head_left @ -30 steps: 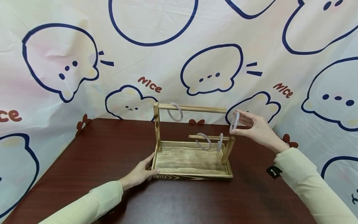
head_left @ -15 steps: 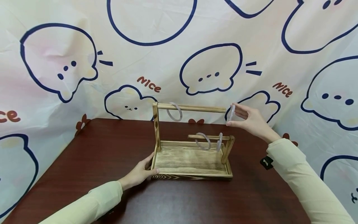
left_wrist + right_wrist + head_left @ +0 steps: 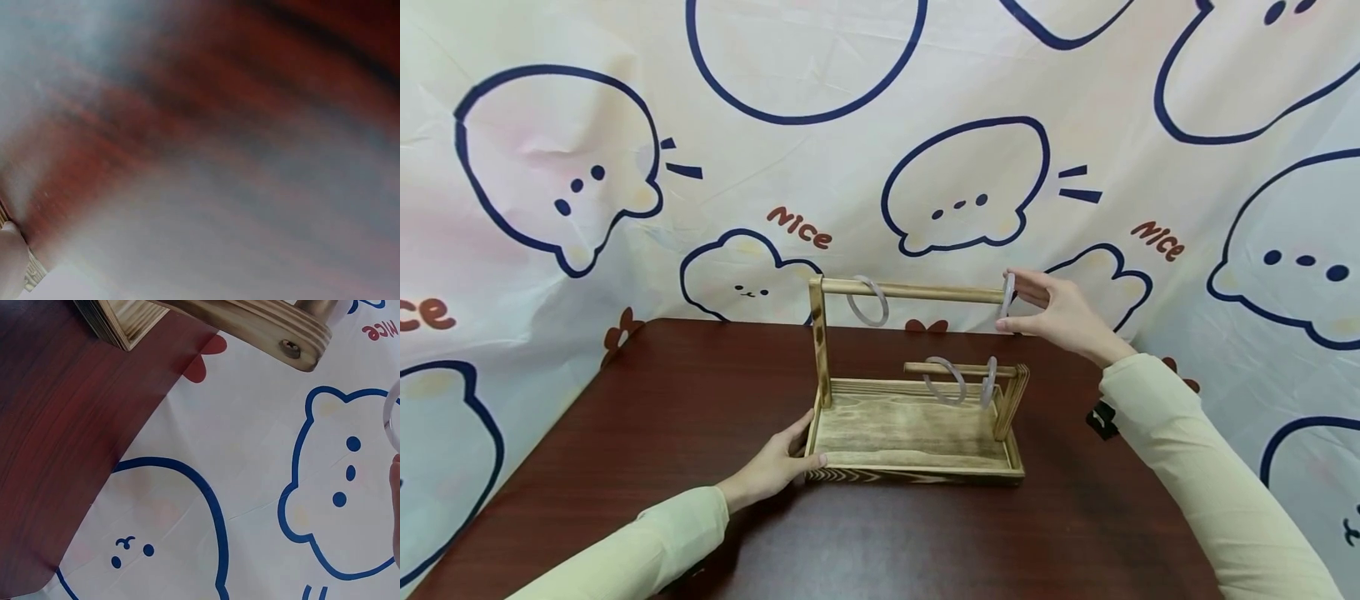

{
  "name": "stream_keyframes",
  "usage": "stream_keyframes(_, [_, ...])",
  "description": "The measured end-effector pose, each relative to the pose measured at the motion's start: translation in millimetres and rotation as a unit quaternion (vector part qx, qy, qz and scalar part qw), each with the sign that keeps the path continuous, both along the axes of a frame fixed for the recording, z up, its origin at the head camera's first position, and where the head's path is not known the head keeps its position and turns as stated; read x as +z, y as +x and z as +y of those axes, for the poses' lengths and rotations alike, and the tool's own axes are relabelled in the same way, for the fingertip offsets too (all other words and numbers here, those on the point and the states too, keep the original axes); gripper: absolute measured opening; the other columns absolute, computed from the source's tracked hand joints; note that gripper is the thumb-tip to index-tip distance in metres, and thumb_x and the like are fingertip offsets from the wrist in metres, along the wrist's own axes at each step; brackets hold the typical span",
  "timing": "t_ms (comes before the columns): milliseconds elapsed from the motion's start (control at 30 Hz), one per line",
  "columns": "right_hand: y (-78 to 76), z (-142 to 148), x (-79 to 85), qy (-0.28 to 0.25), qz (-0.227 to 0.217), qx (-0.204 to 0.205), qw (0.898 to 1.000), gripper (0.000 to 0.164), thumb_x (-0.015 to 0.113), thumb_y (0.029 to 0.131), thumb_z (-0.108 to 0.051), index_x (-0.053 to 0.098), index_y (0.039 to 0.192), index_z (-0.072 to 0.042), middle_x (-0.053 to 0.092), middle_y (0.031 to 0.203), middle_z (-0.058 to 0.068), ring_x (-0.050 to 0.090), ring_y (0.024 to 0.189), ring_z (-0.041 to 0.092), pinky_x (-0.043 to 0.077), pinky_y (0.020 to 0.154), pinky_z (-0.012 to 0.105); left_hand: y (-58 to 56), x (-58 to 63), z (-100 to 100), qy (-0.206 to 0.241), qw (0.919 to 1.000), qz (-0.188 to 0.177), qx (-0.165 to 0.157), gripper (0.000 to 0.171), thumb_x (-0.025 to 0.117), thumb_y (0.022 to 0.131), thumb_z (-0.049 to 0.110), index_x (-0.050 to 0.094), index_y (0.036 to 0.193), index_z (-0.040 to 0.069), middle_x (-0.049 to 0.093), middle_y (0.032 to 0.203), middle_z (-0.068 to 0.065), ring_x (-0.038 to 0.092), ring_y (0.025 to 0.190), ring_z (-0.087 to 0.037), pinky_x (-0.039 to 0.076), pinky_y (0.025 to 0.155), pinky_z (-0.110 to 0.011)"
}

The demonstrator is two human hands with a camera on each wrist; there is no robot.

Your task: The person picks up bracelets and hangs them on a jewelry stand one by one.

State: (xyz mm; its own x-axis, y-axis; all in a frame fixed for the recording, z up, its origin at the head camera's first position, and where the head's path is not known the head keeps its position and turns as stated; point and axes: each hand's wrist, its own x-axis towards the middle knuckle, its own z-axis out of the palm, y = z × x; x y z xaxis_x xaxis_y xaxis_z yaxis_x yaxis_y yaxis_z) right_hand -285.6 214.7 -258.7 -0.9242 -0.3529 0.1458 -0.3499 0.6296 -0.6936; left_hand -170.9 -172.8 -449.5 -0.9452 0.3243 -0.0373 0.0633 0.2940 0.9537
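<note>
My right hand pinches a pale translucent bangle between thumb and fingertips. The bangle overlaps the free right end of the upper bar of a wooden bangle stand. In the right wrist view only the edge of this bangle shows. At the tray's left front corner my left hand grips the stand, thumb over the rim. Another bangle hangs near the left post on the upper bar. On the lower bar hang two more bangles.
The stand rests on a dark red-brown table. Behind the table hangs a cartoon-printed cloth. The lower bar is held by a short post at the right. The left wrist view is mostly blurred.
My right hand has moved left and up, bringing its bangle from right of the upper bar to the bar's free end. The left hand and stand have stayed in place.
</note>
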Motion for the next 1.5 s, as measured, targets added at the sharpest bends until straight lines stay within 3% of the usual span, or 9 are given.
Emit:
stream_keyframes(300, [-4.3,-10,5.4,0.005,0.001,0.018,1.0,0.086,0.077,0.069,-0.043,0.034,0.142,-0.024,0.036,0.146,0.0,0.037,0.133,0.022,0.032,0.105,0.045,-0.3,1.0,0,-0.006,1.0,-0.004,0.002,0.083,0.062,0.087,0.015,0.007,0.146,-0.001,0.009,0.151,-0.022,0.023,0.134,-0.036,0.03,0.105,-0.046])
stream_keyframes(1033, [-12.3,-41,19.7,0.05,0.034,0.049,0.997,0.094,0.078,0.06,-0.055,0.038,0.139,-0.025,0.038,0.144,0.0,0.038,0.131,0.024,0.034,0.104,0.047,-1.5,3.9,0,-0.022,0.9996,-0.013,0.011,0.083,0.063,0.087,0.018,0.006,0.147,0.001,0.009,0.152,-0.02,0.022,0.135,-0.036,0.031,0.105,-0.047])
stream_keyframes(1367, [-13.0,-60,21.6,0.023,0.052,0.09,0.994,0.081,0.082,0.066,-0.033,0.042,0.136,-0.02,0.042,0.14,0.002,0.041,0.129,0.025,0.035,0.105,0.041,-1.0,3.4,1,-0.019,0.9997,-0.011,0.01,0.082,0.062,0.088,0.017,0.007,0.147,0.001,0.01,0.152,-0.02,0.022,0.135,-0.036,0.03,0.105,-0.047])
stream_keyframes(1500, [-14.4,-67,20.2,0.024,0.051,0.098,0.994,0.084,0.082,0.064,-0.038,0.043,0.136,-0.02,0.042,0.14,0.002,0.042,0.129,0.024,0.035,0.104,0.039,0.5,4.4,1,-0.02,0.9996,-0.015,0.012,0.082,0.062,0.088,0.017,0.007,0.147,0.001,0.009,0.152,-0.02,0.022,0.135,-0.036,0.03,0.105,-0.047])
